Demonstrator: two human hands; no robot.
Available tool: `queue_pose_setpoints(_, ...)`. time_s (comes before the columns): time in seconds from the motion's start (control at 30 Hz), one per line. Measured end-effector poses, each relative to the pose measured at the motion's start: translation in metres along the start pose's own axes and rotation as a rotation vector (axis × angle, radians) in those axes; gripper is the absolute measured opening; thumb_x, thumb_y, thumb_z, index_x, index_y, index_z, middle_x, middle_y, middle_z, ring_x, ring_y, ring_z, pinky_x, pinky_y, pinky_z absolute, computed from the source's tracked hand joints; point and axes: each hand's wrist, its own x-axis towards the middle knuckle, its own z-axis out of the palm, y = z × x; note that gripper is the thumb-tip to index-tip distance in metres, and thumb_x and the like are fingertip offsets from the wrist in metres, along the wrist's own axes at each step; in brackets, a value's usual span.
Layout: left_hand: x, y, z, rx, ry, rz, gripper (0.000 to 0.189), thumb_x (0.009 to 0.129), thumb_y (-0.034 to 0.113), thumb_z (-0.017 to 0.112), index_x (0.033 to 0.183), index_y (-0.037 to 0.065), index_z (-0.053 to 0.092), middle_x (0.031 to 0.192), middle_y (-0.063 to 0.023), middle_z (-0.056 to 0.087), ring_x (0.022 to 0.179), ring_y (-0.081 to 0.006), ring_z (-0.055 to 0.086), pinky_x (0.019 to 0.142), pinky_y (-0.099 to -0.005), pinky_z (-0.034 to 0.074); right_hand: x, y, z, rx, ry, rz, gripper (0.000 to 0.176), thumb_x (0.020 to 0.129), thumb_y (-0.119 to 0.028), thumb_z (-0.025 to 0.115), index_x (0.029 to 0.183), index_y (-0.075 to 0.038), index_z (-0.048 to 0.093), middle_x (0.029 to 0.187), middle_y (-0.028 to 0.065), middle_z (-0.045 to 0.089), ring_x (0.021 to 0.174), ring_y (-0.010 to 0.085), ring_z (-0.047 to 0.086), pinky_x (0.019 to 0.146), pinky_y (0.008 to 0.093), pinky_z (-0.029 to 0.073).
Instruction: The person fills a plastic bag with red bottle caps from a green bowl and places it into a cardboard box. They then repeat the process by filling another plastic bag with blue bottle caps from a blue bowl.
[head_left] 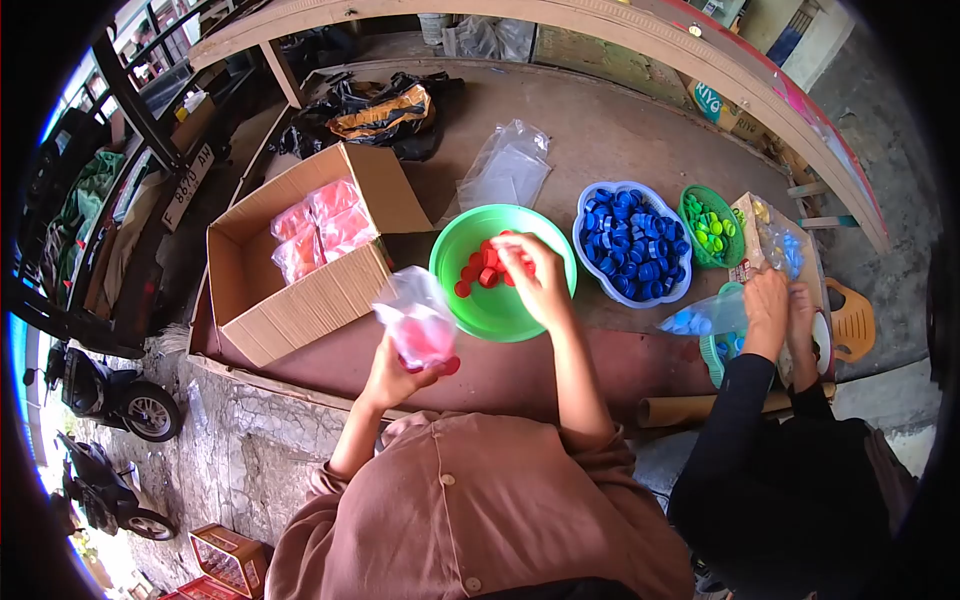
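My left hand (pixel 393 374) is closed round a clear plastic bag (pixel 418 318) with red caps in it, held in front of the green basin; a red cap (pixel 450 366) shows beside its fingers. Inside the light green basin (pixel 450 240) lie several red caps (pixel 488 262). Over these caps is my right hand (pixel 535 280), its fingers bent and close together; whether they grip a cap is too small to tell. To the left, an open cardboard box (pixel 300 315) holds several filled bags of red caps (pixel 325 225).
Blue caps (pixel 635 245) fill a scalloped basin; green caps (pixel 712 230) lie in a green basket. At the right, a co-worker's hands (pixel 768 305) hold a bag of light blue caps (pixel 690 320). Flat clear bags (pixel 507 165) and black plastic (pixel 375 115) lie on the table (pixel 590 125).
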Motion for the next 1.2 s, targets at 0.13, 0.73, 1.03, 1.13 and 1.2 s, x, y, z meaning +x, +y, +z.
queue_pose_setpoints(0.13, -0.012, -0.015, -0.001, -0.19, 0.035, -0.087, 0.067, 0.059, 0.006, 0.075, 0.116, -0.001, 0.04, 0.102, -0.01, 0.056, 0.097, -0.0189, 0.054, 0.084, -0.0327, 0.044, 0.003, 0.086, -0.004, -0.556, -0.065, 0.04, 0.015, 0.067, -0.013, 0.067, 0.08, -0.007, 0.061, 0.076, 0.0091, 0.059, 0.074, 0.025, 0.059, 0.066, 0.0363, 0.047)
queue_pose_setpoints(0.73, -0.005, -0.018, -0.002, -0.359, -0.058, -0.342, 0.063, 0.062, 0.0, 0.068, 0.117, 0.0, 0.037, 0.103, -0.0091, 0.054, 0.096, -0.0171, 0.054, 0.084, -0.0326, 0.044, -0.007, 0.128, 0.004, -0.925, -0.235, 0.295, 0.043, 0.061, -0.013, 0.068, 0.102, -0.012, 0.055, 0.111, 0.0144, 0.044, 0.099, 0.031, 0.05, 0.08, 0.0408, 0.045)
queue_pose_setpoints(1.03, -0.01, -0.031, 0.001, -0.356, 0.041, -0.232, 0.072, 0.061, -0.001, 0.067, 0.124, 0.001, 0.033, 0.112, -0.01, 0.049, 0.105, -0.0196, 0.048, 0.091, -0.0332, 0.039, 0.015, 0.128, 0.002, -0.68, -0.156, 0.003, 0.039, 0.07, -0.003, 0.055, 0.109, -0.01, 0.053, 0.113, 0.0119, 0.05, 0.103, 0.0325, 0.049, 0.086, 0.0382, 0.043)
queue_pose_setpoints(1.13, -0.01, -0.024, -0.001, -0.395, 0.052, -0.244, 0.073, 0.061, -0.001, 0.066, 0.125, 0.001, 0.031, 0.112, -0.0097, 0.048, 0.105, -0.019, 0.047, 0.091, -0.0331, 0.039, 0.012, 0.137, 0.011, -0.802, -0.25, -0.025, 0.047, 0.069, 0.001, 0.052, 0.114, -0.01, 0.051, 0.117, 0.0128, 0.048, 0.104, 0.0334, 0.049, 0.088, 0.0396, 0.041)
queue_pose_setpoints(1.2, -0.009, -0.025, -0.001, -0.411, 0.055, -0.259, 0.074, 0.061, -0.002, 0.066, 0.126, 0.001, 0.031, 0.112, -0.0096, 0.048, 0.106, -0.0187, 0.047, 0.091, -0.033, 0.038, 0.016, 0.128, 0.009, -0.826, -0.441, 0.11, 0.045, 0.069, 0.002, 0.051, 0.113, -0.009, 0.052, 0.115, 0.0126, 0.048, 0.102, 0.0313, 0.05, 0.086, 0.0407, 0.043)
